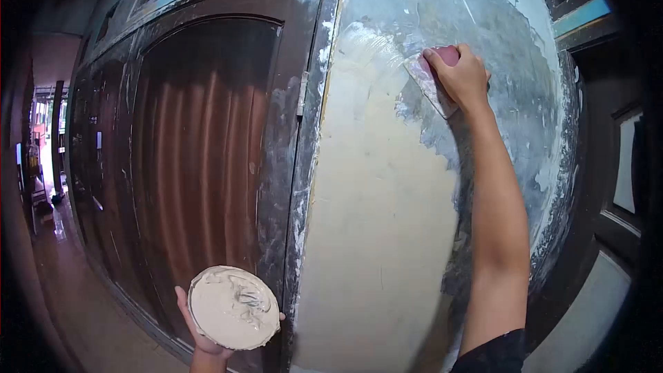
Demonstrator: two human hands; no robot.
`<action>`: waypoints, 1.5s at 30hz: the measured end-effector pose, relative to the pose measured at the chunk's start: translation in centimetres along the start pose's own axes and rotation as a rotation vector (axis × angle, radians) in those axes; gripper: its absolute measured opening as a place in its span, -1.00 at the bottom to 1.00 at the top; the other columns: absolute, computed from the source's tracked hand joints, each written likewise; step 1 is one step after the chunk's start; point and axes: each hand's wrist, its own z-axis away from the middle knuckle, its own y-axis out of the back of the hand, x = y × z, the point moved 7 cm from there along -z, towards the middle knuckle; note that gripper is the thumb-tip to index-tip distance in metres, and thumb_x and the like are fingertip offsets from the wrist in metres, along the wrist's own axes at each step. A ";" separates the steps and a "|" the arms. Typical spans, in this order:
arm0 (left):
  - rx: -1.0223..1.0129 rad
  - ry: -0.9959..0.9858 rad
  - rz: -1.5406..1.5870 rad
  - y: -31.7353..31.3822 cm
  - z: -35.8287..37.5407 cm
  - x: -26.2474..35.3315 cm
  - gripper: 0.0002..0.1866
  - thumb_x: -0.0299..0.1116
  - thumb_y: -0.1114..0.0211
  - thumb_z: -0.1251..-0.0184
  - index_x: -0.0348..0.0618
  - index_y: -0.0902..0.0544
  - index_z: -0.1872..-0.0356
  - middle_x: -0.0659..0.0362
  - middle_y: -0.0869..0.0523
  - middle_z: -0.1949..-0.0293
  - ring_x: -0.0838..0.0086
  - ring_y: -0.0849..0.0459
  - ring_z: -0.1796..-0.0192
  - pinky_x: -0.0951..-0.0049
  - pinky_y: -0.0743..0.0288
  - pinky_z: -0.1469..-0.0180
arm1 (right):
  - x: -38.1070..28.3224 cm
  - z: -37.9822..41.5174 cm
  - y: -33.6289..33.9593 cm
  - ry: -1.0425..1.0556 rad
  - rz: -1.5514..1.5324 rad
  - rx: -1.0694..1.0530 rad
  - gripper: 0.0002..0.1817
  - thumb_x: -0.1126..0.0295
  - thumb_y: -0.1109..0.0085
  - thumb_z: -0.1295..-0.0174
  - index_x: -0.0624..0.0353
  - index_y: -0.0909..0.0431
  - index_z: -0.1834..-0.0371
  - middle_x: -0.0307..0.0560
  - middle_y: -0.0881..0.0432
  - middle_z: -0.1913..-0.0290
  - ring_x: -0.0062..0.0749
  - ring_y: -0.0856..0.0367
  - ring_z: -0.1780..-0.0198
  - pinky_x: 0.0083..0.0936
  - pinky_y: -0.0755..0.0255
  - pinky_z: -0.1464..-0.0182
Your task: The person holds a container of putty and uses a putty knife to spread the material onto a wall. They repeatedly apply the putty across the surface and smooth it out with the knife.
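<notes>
Both gripping: right hand (466, 77), pink-handled scraper (427, 81) against wall (380, 214); left hand (200, 335), bowl (193, 312) of cream paste (224, 314).

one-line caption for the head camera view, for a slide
Right hand presses a scraper to a partly coated wall; left hand holds a bowl

Your right arm (498, 221) is raised and extended forward, with the forearm near vertical. Your right hand (465, 79) is at upper right, closed in a grip, the thumb (434, 61) directed up and left, the fingers curled. Your left hand (199, 335) is low, palm up in a supporting grip; its thumb (181, 298) points upward at the outer side. Your left wrist (208, 361) is at the lower edge of view.
</notes>
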 end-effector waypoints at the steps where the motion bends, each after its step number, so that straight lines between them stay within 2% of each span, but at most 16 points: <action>1: -0.001 -0.001 -0.002 -0.2 0.1 0.1 0.21 0.78 0.30 -0.22 -0.05 -0.34 -0.57 -0.21 -0.54 -0.40 -0.43 -0.59 -0.27 -0.76 -0.34 -0.28 | -0.5 0.3 -0.2 0.033 0.000 -0.020 -0.25 -0.35 -0.40 -0.12 0.16 -0.72 -0.01 0.20 -0.77 0.06 0.14 -0.64 -0.15 0.05 -0.23 -0.32; 6: -0.012 -0.030 0.030 -0.7 0.8 0.6 0.22 0.79 0.30 -0.21 -0.10 -0.35 -0.56 -0.22 -0.55 -0.38 -0.43 -0.61 -0.26 -0.75 -0.37 -0.25 | -3.8 2.9 -1.6 0.262 0.091 -0.096 -0.25 -0.34 -0.41 -0.12 0.19 -0.72 0.01 0.22 -0.79 0.08 0.15 -0.68 -0.08 0.02 -0.27 -0.28; 8: 0.069 -0.051 0.140 -0.7 1.2 0.8 0.21 0.77 0.27 -0.23 -0.11 -0.36 -0.55 -0.23 -0.56 -0.38 -0.41 -0.62 -0.24 -0.72 -0.42 -0.22 | -0.4 0.2 0.5 -0.053 0.049 0.070 -0.23 -0.36 -0.40 -0.13 0.21 -0.72 0.00 0.23 -0.76 0.07 0.17 -0.67 -0.10 0.03 -0.29 -0.27; 10: 0.168 -0.087 0.177 -0.1 1.8 1.3 0.11 0.73 0.14 -0.26 -0.09 -0.51 -0.43 -0.20 -0.62 -0.32 -0.34 -0.67 -0.17 -0.71 -0.48 -0.13 | 0.5 0.2 -0.1 -0.088 -0.009 0.017 -0.23 -0.37 -0.40 -0.13 0.21 -0.71 0.03 0.23 -0.76 0.11 0.18 -0.67 -0.11 0.05 -0.31 -0.25; 14: 0.148 -0.097 0.100 -0.5 2.4 1.9 0.07 0.70 0.12 -0.30 -0.11 -0.55 -0.39 -0.14 -0.65 -0.31 -0.27 -0.69 -0.17 -0.52 -0.61 -0.11 | -3.6 3.1 -1.7 0.216 0.054 -0.137 -0.22 -0.38 -0.37 -0.14 0.21 -0.70 0.03 0.28 -0.77 0.03 0.20 -0.65 -0.14 0.10 -0.30 -0.28; 16: 0.155 -0.107 0.152 -0.6 2.8 1.8 0.06 0.69 0.12 -0.31 -0.10 -0.56 -0.38 -0.13 -0.67 -0.29 -0.25 -0.71 -0.16 -0.51 -0.63 -0.09 | -0.6 1.4 -0.9 0.003 0.100 -0.032 -0.22 -0.38 -0.36 -0.16 0.21 -0.70 0.00 0.28 -0.76 0.00 0.19 -0.65 -0.15 0.09 -0.26 -0.32; 17: 0.172 -0.108 0.148 -0.8 3.1 1.9 0.06 0.69 0.12 -0.31 -0.10 -0.57 -0.38 -0.13 -0.68 -0.28 -0.25 -0.71 -0.16 -0.51 -0.62 -0.10 | 0.2 1.0 0.8 -0.074 0.105 0.175 -0.21 -0.41 -0.37 -0.13 0.18 -0.72 0.00 0.24 -0.79 0.08 0.18 -0.74 -0.04 0.08 -0.32 -0.29; 20: 0.171 -0.112 0.126 -0.4 4.0 2.3 0.05 0.69 0.10 -0.31 -0.10 -0.56 -0.38 -0.13 -0.68 -0.28 -0.26 -0.71 -0.16 -0.51 -0.61 -0.13 | 0.8 1.2 1.1 -0.160 -0.093 0.099 -0.22 -0.38 -0.38 -0.13 0.19 -0.71 -0.02 0.25 -0.80 0.05 0.19 -0.75 -0.07 0.03 -0.33 -0.31; 24: 0.126 -0.086 0.119 -1.1 4.5 1.4 0.06 0.70 0.11 -0.29 -0.08 -0.54 -0.40 -0.13 -0.66 -0.30 -0.27 -0.70 -0.17 -0.61 -0.58 -0.09 | -4.5 4.5 -1.4 0.154 0.107 -0.167 -0.25 -0.33 -0.37 -0.19 0.19 -0.67 -0.09 0.20 -0.76 0.01 0.10 -0.61 -0.18 0.05 -0.20 -0.34; 29: 0.176 -0.072 0.056 -1.9 5.3 0.1 0.10 0.72 0.11 -0.26 -0.11 -0.54 -0.40 -0.17 -0.64 -0.31 -0.36 -0.66 -0.18 -0.72 -0.50 -0.08 | 2.7 1.7 2.8 -0.292 0.000 0.141 -0.26 -0.29 -0.33 -0.28 0.21 -0.61 -0.14 0.17 -0.75 0.00 0.12 -0.57 -0.23 0.04 -0.25 -0.31; 31: 0.228 -0.066 0.166 -1.5 5.1 -0.7 0.14 0.75 0.12 -0.23 -0.12 -0.53 -0.43 -0.24 -0.62 -0.32 -0.42 -0.65 -0.18 -0.73 -0.51 -0.04 | 3.1 2.9 3.5 -0.245 -0.213 0.178 -0.31 -0.22 -0.36 -0.30 0.23 -0.60 -0.13 0.16 -0.74 0.02 0.11 -0.57 -0.22 -0.01 -0.31 -0.27; 34: 0.192 -0.019 0.215 -3.2 5.0 -2.4 0.19 0.78 0.13 -0.19 -0.13 -0.50 -0.47 -0.30 -0.61 -0.31 -0.50 -0.64 -0.16 -0.75 -0.50 -0.02 | -0.6 8.2 6.5 0.008 -0.594 0.105 -0.62 0.19 -0.44 -0.36 0.26 -0.61 -0.02 0.12 -0.69 0.06 0.06 -0.56 -0.09 -0.14 -0.47 -0.15; 37: 0.062 0.096 0.178 -4.8 5.3 -5.5 0.26 0.80 0.14 -0.15 -0.20 -0.47 -0.48 -0.38 -0.61 -0.29 -0.60 -0.63 -0.10 -0.71 -0.53 -0.03 | -3.5 17.5 6.5 0.005 -1.129 -0.250 -0.82 0.57 -0.30 -0.33 0.29 -0.63 0.03 0.07 -0.72 0.19 -0.09 -0.69 0.09 -0.24 -0.57 0.01; 39: -0.001 0.146 0.163 -5.4 5.7 -8.0 0.27 0.80 0.14 -0.16 -0.23 -0.44 -0.49 -0.39 -0.59 -0.30 -0.58 -0.64 -0.12 -0.69 -0.53 -0.07 | -5.1 24.1 9.5 0.254 -0.857 -0.330 -0.77 0.62 -0.29 -0.16 0.20 -0.71 0.11 -0.02 -0.75 0.16 -0.06 -0.68 0.07 -0.23 -0.58 -0.03; 43: 0.033 0.149 0.317 -6.7 6.8 -12.5 0.20 0.74 0.15 -0.24 -0.21 -0.43 -0.50 -0.37 -0.56 -0.35 -0.46 -0.64 -0.21 -0.73 -0.48 -0.13 | -4.6 38.1 11.9 0.324 -0.799 -0.500 -0.75 0.52 -0.30 -0.16 0.09 -0.76 0.09 -0.19 -0.80 0.08 -0.14 -0.70 0.01 -0.24 -0.60 -0.12; 45: 0.052 0.229 0.638 -7.6 7.6 -14.6 0.31 0.80 0.17 -0.16 -0.25 -0.28 -0.58 -0.46 -0.41 -0.44 -0.75 -0.48 -0.24 -0.70 -0.50 -0.11 | -3.1 42.0 12.8 0.294 -0.836 -0.559 -0.73 0.51 -0.31 -0.15 0.08 -0.77 0.07 -0.18 -0.80 0.06 -0.14 -0.70 0.00 -0.23 -0.60 -0.16</action>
